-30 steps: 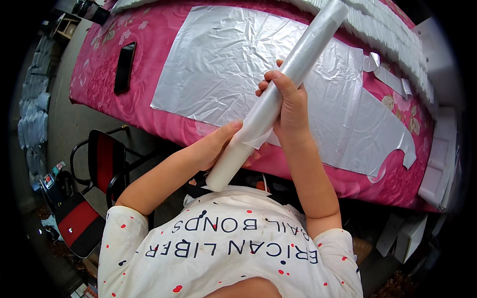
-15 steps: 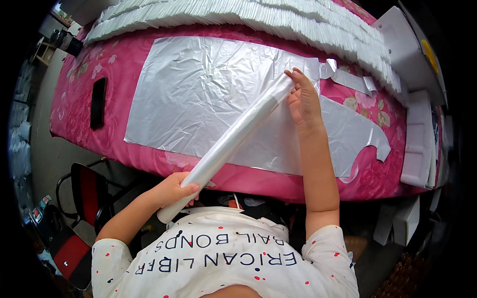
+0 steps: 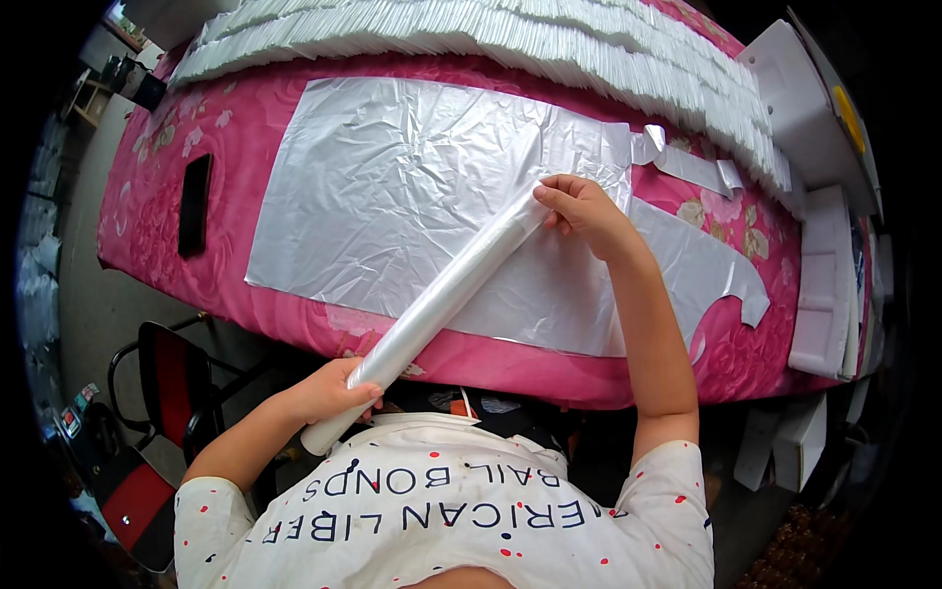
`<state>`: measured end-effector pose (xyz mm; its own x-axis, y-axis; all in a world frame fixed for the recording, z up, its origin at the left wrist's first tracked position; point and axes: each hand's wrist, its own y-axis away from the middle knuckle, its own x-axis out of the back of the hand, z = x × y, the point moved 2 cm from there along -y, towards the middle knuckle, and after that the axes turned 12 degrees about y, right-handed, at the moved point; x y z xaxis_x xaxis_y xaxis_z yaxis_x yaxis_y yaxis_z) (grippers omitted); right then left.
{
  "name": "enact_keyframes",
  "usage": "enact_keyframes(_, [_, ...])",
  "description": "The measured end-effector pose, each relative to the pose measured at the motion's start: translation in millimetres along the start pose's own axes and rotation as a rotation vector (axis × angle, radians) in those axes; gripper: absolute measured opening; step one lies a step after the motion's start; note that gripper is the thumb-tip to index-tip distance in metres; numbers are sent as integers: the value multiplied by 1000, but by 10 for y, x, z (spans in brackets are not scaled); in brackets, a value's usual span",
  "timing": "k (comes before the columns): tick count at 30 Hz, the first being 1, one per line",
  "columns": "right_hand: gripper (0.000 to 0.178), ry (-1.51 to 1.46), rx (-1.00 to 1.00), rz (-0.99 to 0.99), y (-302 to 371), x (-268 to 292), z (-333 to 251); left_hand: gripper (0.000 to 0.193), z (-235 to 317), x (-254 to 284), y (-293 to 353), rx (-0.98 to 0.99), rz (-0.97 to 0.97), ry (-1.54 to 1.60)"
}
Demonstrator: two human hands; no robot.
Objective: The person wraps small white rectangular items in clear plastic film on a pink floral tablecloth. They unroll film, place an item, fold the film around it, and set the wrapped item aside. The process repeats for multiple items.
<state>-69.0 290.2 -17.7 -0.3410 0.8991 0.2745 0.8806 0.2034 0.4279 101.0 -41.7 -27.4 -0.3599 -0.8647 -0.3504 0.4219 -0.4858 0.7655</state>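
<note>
A long, glossy roll of white plastic film slants across the front of the table, its lower end close to my body. My left hand is wrapped round that lower end, thumb on top. At the upper end, my right hand pinches the roll between thumb and fingers. Under and beyond it lies a flat, creased silvery-white plastic sheet. To the right the plastic narrows into a piece with a curved cut-out, like the handle part of a carrier bag.
Pink flowered cloth covers the table. Long rows of packed white folded plastic line the back. A black phone lies left, a curled strip right. White foam boxes flank the right edge; a red-and-black chair stands lower left.
My right hand has come down and slightly left toward me, still at the roll's upper end. That end has dropped with it. My left hand has shifted slightly downward with the lower end.
</note>
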Motion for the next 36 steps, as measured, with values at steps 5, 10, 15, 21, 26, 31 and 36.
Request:
enact_keyframes(5, [20,33,54,-124,-27,-20,35,29,2,-4,-1,-27,-22,-27])
enact_keyframes(10, [17,37,57,-23,-35,106,100,34,100,-32,4,-25,-47,-86])
enact_keyframes(15, [16,62,149,288,-54,772,293,42,103,69,88,57,-32,-152])
enact_keyframes(21, [14,127,98,607,154,1861,784,46,149,316,229,74,-184,-349])
enact_keyframes(26, [15,73,78,586,255,1956,836,44,340,431,290,134,-287,-377])
enact_keyframes(31, [14,108,184,444,16,1322,490,43,1227,-48,-128,-298,-232,-1003])
enact_keyframes(36, [15,113,248,183,-328,758,114,46,1613,-538,-543,-860,71,-1405])
